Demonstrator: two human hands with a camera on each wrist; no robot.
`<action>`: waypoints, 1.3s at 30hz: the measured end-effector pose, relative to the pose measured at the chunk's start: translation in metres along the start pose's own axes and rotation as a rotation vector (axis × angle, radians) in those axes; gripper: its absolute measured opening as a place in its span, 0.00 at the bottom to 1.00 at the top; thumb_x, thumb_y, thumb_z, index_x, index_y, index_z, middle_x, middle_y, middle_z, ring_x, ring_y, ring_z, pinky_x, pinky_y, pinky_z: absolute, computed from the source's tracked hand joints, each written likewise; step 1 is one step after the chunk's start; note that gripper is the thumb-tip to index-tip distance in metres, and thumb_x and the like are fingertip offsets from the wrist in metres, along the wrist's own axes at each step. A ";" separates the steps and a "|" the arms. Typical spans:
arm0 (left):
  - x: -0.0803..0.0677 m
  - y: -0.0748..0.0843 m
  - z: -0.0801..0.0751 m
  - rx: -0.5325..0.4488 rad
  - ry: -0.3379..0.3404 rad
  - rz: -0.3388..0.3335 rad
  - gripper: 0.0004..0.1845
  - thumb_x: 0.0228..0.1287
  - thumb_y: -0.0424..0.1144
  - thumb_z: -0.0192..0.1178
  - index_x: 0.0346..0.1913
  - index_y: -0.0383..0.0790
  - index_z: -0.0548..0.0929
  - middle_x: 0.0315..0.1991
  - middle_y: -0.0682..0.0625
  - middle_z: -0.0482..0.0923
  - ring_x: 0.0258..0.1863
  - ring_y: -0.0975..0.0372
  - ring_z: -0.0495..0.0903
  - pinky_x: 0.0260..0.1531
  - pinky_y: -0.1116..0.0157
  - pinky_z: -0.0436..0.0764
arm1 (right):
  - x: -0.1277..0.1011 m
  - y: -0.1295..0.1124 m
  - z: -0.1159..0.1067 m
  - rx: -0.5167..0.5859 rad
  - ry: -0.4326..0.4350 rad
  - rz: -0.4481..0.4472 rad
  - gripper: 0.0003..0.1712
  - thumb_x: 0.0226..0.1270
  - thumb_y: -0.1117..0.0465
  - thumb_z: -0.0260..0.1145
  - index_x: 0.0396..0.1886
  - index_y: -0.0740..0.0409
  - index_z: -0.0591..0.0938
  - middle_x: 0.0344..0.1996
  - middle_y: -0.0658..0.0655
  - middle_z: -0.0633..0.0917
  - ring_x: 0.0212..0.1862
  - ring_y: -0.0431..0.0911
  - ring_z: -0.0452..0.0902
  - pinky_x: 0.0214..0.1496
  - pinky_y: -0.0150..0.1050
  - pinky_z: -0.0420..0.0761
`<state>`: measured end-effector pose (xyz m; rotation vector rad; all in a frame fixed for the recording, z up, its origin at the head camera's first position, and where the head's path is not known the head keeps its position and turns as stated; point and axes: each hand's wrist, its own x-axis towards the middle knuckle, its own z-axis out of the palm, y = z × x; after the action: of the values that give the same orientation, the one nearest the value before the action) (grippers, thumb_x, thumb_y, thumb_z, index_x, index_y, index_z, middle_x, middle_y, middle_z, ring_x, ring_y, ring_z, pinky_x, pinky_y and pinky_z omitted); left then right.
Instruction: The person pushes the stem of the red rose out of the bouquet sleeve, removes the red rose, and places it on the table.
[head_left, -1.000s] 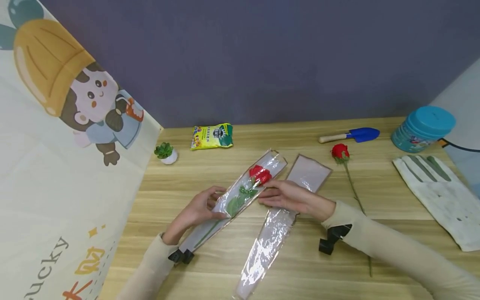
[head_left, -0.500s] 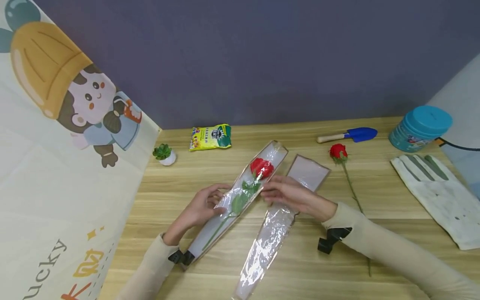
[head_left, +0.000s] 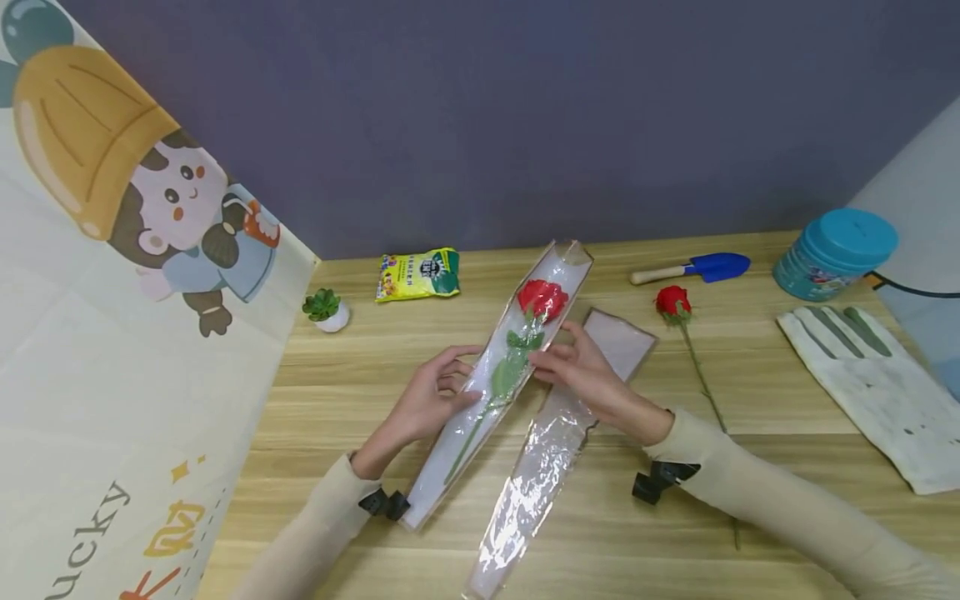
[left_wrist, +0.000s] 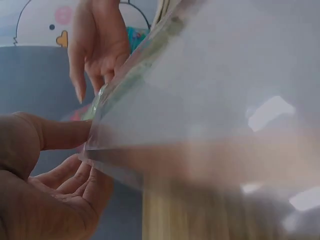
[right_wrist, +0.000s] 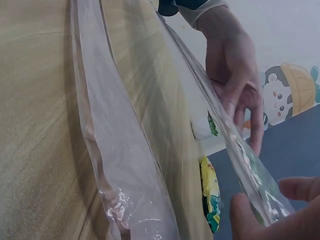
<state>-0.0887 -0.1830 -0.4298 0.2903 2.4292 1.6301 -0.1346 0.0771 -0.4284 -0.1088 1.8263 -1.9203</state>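
Head view: the left hand and right hand flank a clear sleeve holding a red rose, its mouth tilted toward 1 o'clock. Left fingers curl against the sleeve's 9 o'clock edge; right fingertips pinch its 3 o'clock edge near the leaves. A second, empty sleeve lies on the wooden table just beside it at 4 o'clock. A loose rose, blue trowel, teal jar and gloves lie toward 2 o'clock; a cartoon banner closes off 9 o'clock.

Left wrist view: thumb and fingers pinch the sleeve's edge.

Right wrist view: fingertips grip the sleeve's edge; a yellow packet lies beyond.
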 end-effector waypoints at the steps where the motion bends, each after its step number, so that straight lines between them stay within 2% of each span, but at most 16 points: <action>1: 0.002 0.002 0.003 -0.016 0.000 0.002 0.36 0.60 0.22 0.68 0.72 0.41 0.74 0.48 0.35 0.86 0.32 0.62 0.83 0.32 0.68 0.89 | 0.000 0.000 0.000 0.004 0.013 -0.016 0.41 0.76 0.65 0.63 0.79 0.60 0.50 0.66 0.75 0.78 0.60 0.52 0.86 0.69 0.45 0.83; 4: 0.008 0.007 0.011 -0.057 -0.007 0.007 0.36 0.61 0.22 0.68 0.73 0.42 0.73 0.49 0.34 0.85 0.31 0.62 0.83 0.32 0.66 0.89 | 0.001 -0.001 -0.001 0.030 0.061 -0.043 0.41 0.75 0.66 0.65 0.78 0.58 0.51 0.67 0.76 0.77 0.56 0.45 0.87 0.66 0.43 0.84; 9: 0.016 0.016 0.023 -0.102 -0.012 0.013 0.37 0.62 0.22 0.67 0.73 0.44 0.73 0.50 0.34 0.84 0.33 0.62 0.84 0.34 0.64 0.91 | 0.003 -0.003 -0.004 0.067 0.153 -0.063 0.42 0.74 0.67 0.66 0.77 0.58 0.53 0.68 0.75 0.76 0.47 0.34 0.86 0.58 0.35 0.88; 13: 0.021 0.020 0.029 -0.105 -0.006 0.030 0.36 0.62 0.23 0.67 0.73 0.44 0.73 0.50 0.35 0.85 0.31 0.64 0.84 0.34 0.64 0.91 | 0.003 -0.005 -0.008 0.083 0.187 -0.076 0.43 0.73 0.67 0.66 0.79 0.60 0.53 0.71 0.73 0.73 0.47 0.31 0.84 0.57 0.29 0.86; 22: 0.025 0.020 0.037 -0.130 -0.016 0.055 0.37 0.63 0.24 0.67 0.74 0.44 0.71 0.49 0.34 0.85 0.29 0.64 0.83 0.33 0.66 0.89 | 0.002 -0.007 -0.017 0.023 0.198 -0.030 0.36 0.74 0.63 0.67 0.75 0.66 0.64 0.69 0.69 0.77 0.48 0.31 0.84 0.57 0.26 0.84; 26: 0.025 0.020 0.039 -0.135 -0.021 0.063 0.37 0.64 0.25 0.67 0.75 0.45 0.70 0.48 0.34 0.85 0.28 0.62 0.84 0.36 0.65 0.90 | 0.002 -0.008 -0.020 0.036 0.194 -0.032 0.34 0.75 0.62 0.67 0.75 0.66 0.66 0.61 0.60 0.84 0.47 0.32 0.85 0.55 0.27 0.86; 31: 0.024 0.020 0.042 -0.162 -0.048 0.054 0.40 0.65 0.28 0.68 0.78 0.48 0.66 0.53 0.32 0.86 0.36 0.54 0.90 0.38 0.61 0.92 | 0.001 -0.013 -0.025 0.094 0.188 -0.049 0.35 0.75 0.63 0.66 0.75 0.66 0.64 0.47 0.41 0.86 0.46 0.34 0.84 0.53 0.28 0.86; 35: 0.020 0.023 0.045 -0.173 -0.077 0.010 0.45 0.63 0.30 0.71 0.79 0.54 0.64 0.61 0.33 0.83 0.43 0.47 0.90 0.38 0.58 0.93 | 0.001 -0.018 -0.031 0.139 0.204 -0.048 0.34 0.75 0.63 0.67 0.75 0.64 0.64 0.45 0.39 0.85 0.46 0.33 0.83 0.54 0.27 0.86; 39: 0.015 0.024 0.047 -0.174 -0.096 -0.027 0.49 0.59 0.29 0.73 0.80 0.58 0.62 0.66 0.34 0.80 0.49 0.45 0.89 0.39 0.56 0.93 | 0.002 -0.023 -0.038 0.144 0.219 -0.057 0.33 0.74 0.61 0.67 0.74 0.60 0.66 0.46 0.39 0.84 0.47 0.33 0.82 0.54 0.26 0.85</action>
<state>-0.0892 -0.1280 -0.4265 0.2986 2.1958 1.7595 -0.1573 0.1110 -0.4109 0.1020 1.8294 -2.1704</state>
